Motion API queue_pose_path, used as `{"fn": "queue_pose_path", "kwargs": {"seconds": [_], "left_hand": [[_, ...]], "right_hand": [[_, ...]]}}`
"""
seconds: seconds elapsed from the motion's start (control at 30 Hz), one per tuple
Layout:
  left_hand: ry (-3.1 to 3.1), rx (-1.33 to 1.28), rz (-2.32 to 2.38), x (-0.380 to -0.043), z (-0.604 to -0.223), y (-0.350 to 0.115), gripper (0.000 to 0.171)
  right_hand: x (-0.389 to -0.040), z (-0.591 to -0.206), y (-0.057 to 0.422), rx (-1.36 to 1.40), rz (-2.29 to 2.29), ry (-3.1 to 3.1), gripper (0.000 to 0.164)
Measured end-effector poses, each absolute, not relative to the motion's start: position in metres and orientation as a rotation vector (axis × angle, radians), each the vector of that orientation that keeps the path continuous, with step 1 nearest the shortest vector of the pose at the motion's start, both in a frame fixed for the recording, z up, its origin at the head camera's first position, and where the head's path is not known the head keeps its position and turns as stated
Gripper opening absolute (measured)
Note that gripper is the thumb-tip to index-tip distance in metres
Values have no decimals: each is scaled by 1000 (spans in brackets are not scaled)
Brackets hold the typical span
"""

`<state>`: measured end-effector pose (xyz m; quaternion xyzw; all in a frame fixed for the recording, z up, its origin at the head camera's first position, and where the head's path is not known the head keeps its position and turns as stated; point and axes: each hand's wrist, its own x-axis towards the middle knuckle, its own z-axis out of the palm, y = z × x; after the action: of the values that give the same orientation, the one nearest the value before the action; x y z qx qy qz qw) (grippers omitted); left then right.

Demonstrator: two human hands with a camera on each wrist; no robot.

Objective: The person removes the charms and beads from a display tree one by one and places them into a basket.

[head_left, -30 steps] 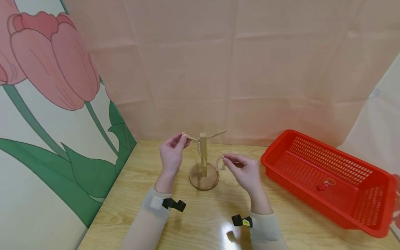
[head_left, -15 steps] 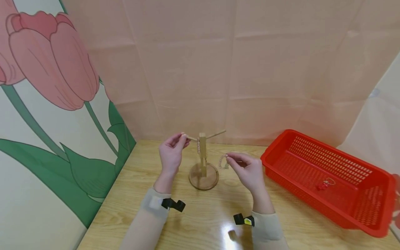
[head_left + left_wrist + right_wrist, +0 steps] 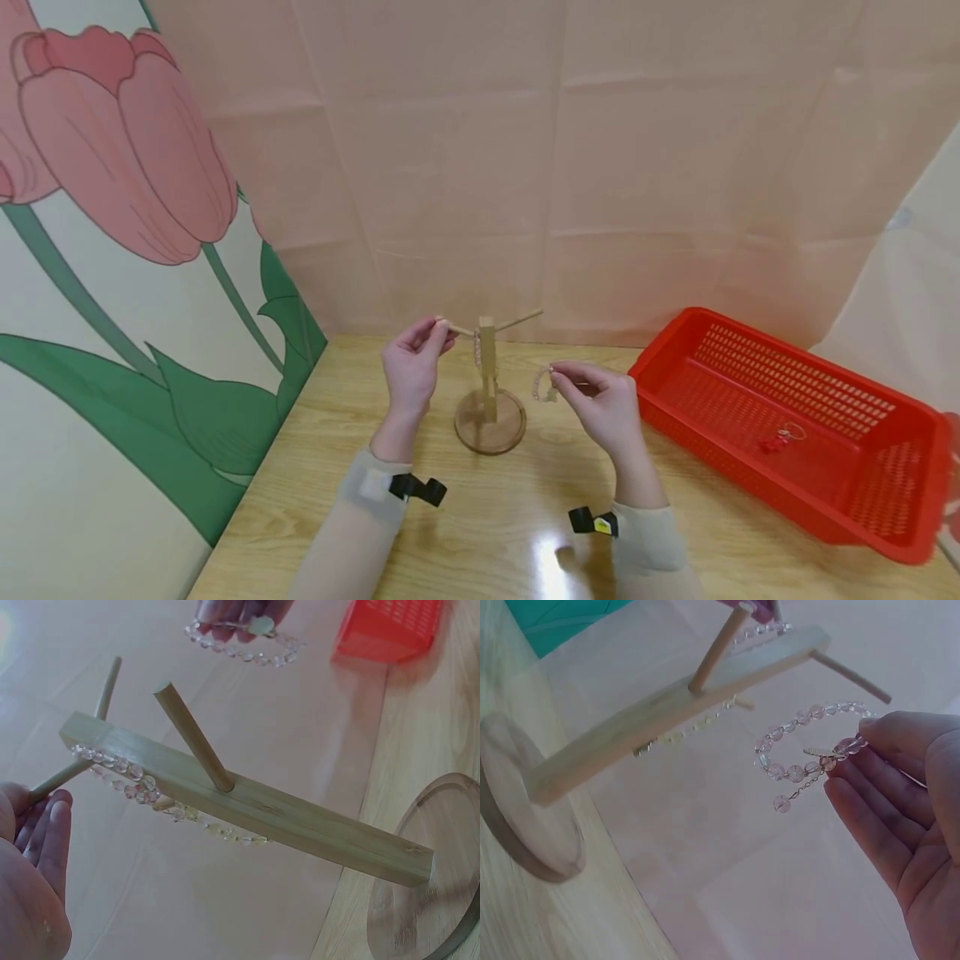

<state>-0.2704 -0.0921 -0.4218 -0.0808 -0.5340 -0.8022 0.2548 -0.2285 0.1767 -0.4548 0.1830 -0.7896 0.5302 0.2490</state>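
Observation:
A wooden peg stand [image 3: 488, 367] with a round base [image 3: 491, 433] stands on the table. My left hand [image 3: 412, 367] pinches the end of its upper left peg [image 3: 64, 776]. Strings of clear, pink and yellowish beads [image 3: 124, 776] hang from the stand near that peg. To the right of the post, my right hand [image 3: 600, 400] pinches a beaded bracelet [image 3: 802, 720] of clear pinkish beads between thumb and fingers. A small leaf-like charm [image 3: 819, 753] and a short chain ending in a bead [image 3: 781, 803] dangle from it. The upper right peg [image 3: 851, 677] is bare.
A red plastic basket [image 3: 735, 492] with perforated walls stands on the right of the table. Inside lies a small red trinket with a ring [image 3: 780, 438]. A pink sheet [image 3: 450, 167] hangs behind, and a tulip-painted wall [image 3: 127, 250] rises at left.
My right hand has moved right, away from the stand's base, carrying the bracelet with it. The left hand has stayed on its peg.

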Motion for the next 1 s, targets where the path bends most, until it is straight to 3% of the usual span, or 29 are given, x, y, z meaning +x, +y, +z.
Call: {"fn": "queue_pose_path", "kwargs": {"seconds": [1.0], "left_hand": [[-1442,-224,-2186,-271,-423,-91,10]], "right_hand": [[-238,-449,246,408,1192,-2339,18]]}}
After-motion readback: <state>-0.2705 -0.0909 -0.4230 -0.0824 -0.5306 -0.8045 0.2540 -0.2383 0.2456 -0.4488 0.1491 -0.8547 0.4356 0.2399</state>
